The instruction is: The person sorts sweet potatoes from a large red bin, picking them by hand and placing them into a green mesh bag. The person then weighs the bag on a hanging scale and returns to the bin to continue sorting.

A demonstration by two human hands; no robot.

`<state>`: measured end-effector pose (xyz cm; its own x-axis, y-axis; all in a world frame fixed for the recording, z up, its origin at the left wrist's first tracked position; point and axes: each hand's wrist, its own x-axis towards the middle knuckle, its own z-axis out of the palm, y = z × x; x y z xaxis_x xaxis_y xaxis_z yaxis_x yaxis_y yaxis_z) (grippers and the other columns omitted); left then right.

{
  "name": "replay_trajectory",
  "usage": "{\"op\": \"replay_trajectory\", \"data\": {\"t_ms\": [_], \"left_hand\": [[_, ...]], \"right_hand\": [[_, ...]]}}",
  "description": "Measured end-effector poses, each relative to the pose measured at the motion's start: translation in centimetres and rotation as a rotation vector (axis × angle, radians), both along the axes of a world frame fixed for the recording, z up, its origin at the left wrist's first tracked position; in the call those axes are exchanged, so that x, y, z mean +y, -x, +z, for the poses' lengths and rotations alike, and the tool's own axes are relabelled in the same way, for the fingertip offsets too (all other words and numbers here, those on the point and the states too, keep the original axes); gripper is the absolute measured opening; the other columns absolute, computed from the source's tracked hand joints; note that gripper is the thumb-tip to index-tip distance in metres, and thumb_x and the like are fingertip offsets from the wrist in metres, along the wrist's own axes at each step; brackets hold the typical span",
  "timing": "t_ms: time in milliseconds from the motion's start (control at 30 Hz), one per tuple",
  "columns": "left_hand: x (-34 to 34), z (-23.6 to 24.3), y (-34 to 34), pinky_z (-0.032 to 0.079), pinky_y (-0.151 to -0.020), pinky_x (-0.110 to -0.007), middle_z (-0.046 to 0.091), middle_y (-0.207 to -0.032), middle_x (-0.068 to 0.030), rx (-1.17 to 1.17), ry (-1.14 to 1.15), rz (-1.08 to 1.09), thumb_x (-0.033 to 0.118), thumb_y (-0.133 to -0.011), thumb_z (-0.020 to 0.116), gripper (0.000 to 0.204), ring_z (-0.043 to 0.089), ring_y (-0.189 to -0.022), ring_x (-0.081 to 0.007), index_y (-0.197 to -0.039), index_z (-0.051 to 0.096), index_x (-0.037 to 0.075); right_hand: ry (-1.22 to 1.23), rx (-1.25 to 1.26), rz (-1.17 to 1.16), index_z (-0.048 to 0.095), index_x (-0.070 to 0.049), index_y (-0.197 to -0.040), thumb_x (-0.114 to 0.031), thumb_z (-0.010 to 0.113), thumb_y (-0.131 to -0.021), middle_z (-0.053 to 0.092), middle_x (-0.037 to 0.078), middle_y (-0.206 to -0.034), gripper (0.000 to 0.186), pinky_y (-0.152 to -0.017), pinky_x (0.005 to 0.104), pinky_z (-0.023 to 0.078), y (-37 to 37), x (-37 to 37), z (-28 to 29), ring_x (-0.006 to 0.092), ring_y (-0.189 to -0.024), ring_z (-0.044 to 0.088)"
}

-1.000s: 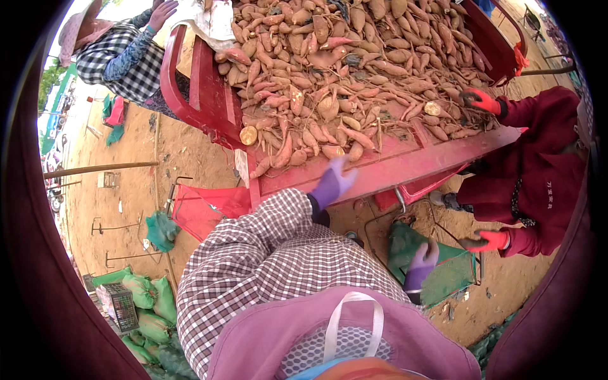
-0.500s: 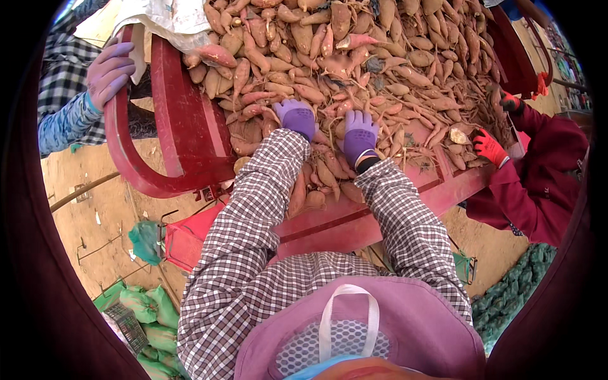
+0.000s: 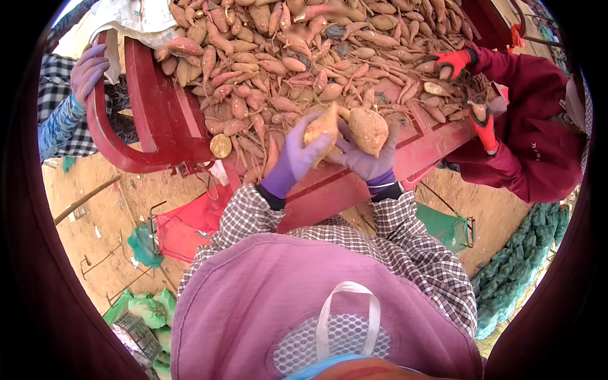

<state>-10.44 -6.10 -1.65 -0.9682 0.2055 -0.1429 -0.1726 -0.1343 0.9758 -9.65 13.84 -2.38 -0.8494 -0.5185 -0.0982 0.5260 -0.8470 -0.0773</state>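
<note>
purple-gloved fingers of the left hand (image 3: pixel 291 158) are wrapped around a yellowish sweet potato (image 3: pixel 323 132); those of the right hand (image 3: pixel 370 166) grasp a rounder sweet potato (image 3: pixel 369 132) just beside it. both are held over the near edge of a red cart (image 3: pixel 329 212), in front of a heap of sweet potatoes (image 3: pixel 253 69). at right, a co-worker (image 3: pixel 529 120) in dark red has red gloves (image 3: pixel 486 135) at the heap; at left, another person's hand (image 3: pixel 87 73) grips the cart's curved rail (image 3: pixel 101 136).

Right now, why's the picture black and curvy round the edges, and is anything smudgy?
Head view: the fisheye lens likely gives the dark, curved border; also in the head view, the sweet potato pile looks smeared near the top, while the white sheeting is bright and pale.
</note>
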Motion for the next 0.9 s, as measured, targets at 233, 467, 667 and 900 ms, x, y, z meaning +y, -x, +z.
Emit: {"op": "replay_trajectory", "data": {"t_ms": [233, 467, 667, 900], "left_hand": [[14.4, -0.7, -12.4, 0.049, -0.097, -0.032, 0.058, -0.127, -0.0129, -0.392, -0.475, -0.16, 0.029, -0.093, 0.067, 0.055, 0.059, -0.114, -0.0204, -0.135, 0.047, -0.002], [33.5, -3.0, -23.7, 0.049, -0.093, -0.031, 0.062, -0.12, -0.0112, -0.643, -0.58, -0.514, 0.024, -0.095, 0.064, 0.05, 0.06, -0.108, -0.0186, -0.136, 0.048, 0.0], [38.6, -1.3, -27.2, 0.045, -0.1, -0.036, 0.059, -0.129, -0.016, -0.392, -0.219, -0.997, 0.033, -0.089, 0.068, 0.068, 0.055, -0.118, -0.0243, -0.143, 0.043, 0.0], [17.3, -3.7, -11.2, 0.05, -0.093, -0.036, 0.064, -0.12, -0.0189, -0.031, 0.225, -0.2, 0.034, -0.093, 0.065, 0.05, 0.062, -0.109, -0.0249, -0.127, 0.057, -0.002]], "right_hand": [[-0.204, -0.303, -0.354, 0.031, -0.009, -0.152, -0.065, 0.046, -0.093, 0.036, 0.017, -0.153, 0.082, -0.115, 0.052, 0.028, -16.0, 12.3, -3.4, 0.033, -0.142, 0.033], [-0.451, -0.372, -0.696, 0.039, -0.01, -0.147, -0.065, 0.051, -0.09, 0.046, 0.013, -0.146, 0.08, -0.111, 0.0461, 0.038, -35.1, 27.4, -6.2, 0.0301, -0.131, 0.048], [-0.56, -0.727, -1.065, 0.044, -0.008, -0.139, -0.058, 0.056, -0.091, 0.052, 0.011, -0.139, 0.07, -0.102, 0.0434, 0.046, -46.2, 37.0, -13.9, 0.0281, -0.123, 0.053], [-1.161, -0.601, -0.69, 0.051, -0.006, -0.131, -0.03, 0.052, -0.099, 0.059, 0.009, -0.121, 0.04, -0.093, 0.0357, 0.048, -30.5, 26.8, -6.9, 0.0216, -0.106, 0.059]]}}
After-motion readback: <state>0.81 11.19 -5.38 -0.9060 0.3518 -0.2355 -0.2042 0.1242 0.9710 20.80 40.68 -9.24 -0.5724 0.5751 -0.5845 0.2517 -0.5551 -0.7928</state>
